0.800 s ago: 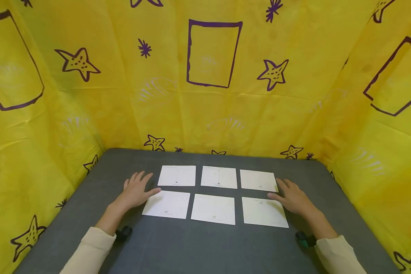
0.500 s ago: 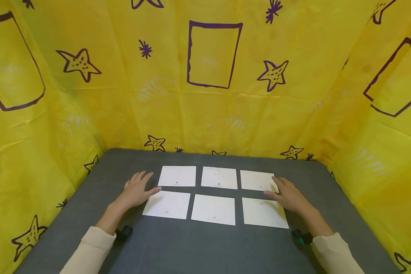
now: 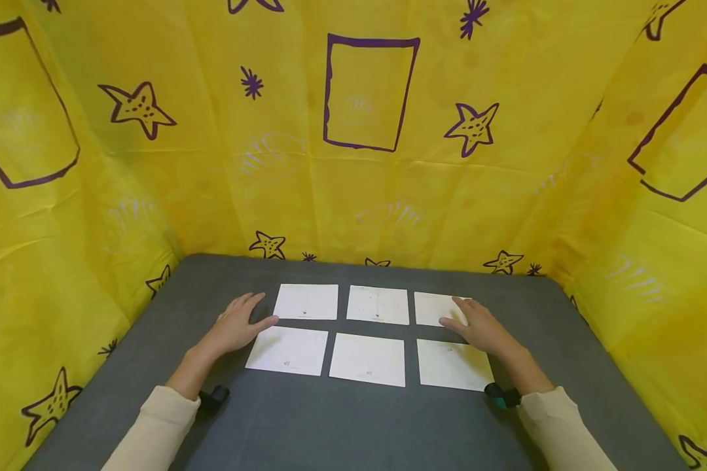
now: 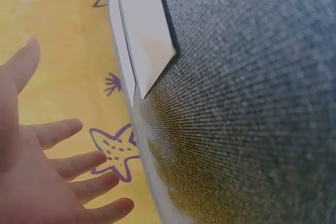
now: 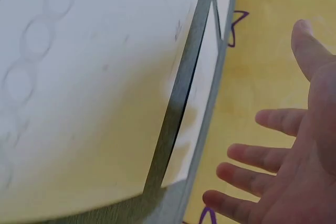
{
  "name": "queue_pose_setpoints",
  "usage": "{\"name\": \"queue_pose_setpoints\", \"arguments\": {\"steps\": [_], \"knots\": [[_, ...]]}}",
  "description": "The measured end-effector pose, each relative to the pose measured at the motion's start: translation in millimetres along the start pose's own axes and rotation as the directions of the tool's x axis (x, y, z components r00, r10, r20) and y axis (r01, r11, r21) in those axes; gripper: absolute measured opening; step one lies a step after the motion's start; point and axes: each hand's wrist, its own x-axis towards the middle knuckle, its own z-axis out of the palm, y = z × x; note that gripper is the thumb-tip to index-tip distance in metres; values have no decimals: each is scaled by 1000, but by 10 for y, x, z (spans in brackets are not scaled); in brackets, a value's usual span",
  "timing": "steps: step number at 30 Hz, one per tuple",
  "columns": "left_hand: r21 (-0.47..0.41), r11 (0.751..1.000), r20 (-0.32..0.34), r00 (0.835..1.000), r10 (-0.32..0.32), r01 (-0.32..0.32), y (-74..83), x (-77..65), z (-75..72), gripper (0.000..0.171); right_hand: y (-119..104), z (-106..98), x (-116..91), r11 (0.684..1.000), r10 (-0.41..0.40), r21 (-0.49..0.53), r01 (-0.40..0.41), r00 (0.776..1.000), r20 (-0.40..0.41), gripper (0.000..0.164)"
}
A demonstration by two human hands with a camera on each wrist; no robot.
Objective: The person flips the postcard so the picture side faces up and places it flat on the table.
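Note:
Several white paper cards lie flat on a dark grey table [image 3: 342, 418] in two rows. My left hand [image 3: 233, 327] is beside the left end of the rows, its thumb near the top edge of the front left card [image 3: 289, 350]. Fingers spread and holding nothing, it also shows in the left wrist view. Over the right end, my right hand [image 3: 477, 327] hovers with its fingertips above the back right card [image 3: 430, 309]. Part of the front right card [image 3: 450, 369] lies beneath that hand. Its fingers are spread with nothing in them in the right wrist view.
The back left card [image 3: 306, 302], back middle card [image 3: 378, 305] and front middle card [image 3: 368, 360] carry small faint marks. Yellow cloth [image 3: 353, 183] with purple drawings hangs behind and on both sides of the table. Dark bands [image 3: 215, 399] sit at both wrists.
My right hand has moved left, from the right edge of the cards to above the back right card. My left hand and the cards have stayed in place.

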Motion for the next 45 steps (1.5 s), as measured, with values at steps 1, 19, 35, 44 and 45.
{"name": "queue_pose_setpoints", "arguments": {"steps": [1,19,35,44,45], "knots": [[-6,1000,0,1000,-4,4,2,6,-3,84,-7,10,16,1000,-6,2,6,1000,-2,85],[-162,987,24,1000,-13,17,-14,102,21,85,-270,62,209,993,-55,105,51,998,31,82],[-271,958,104,992,-70,96,40,202,5,80,-503,107,410,986,-89,149,77,993,75,80],[-319,938,133,986,-96,135,55,220,19,83,-650,139,495,978,-96,194,78,992,83,74],[-321,936,139,985,-102,143,60,226,23,81,-664,150,505,977,-98,199,80,992,84,73]]}}
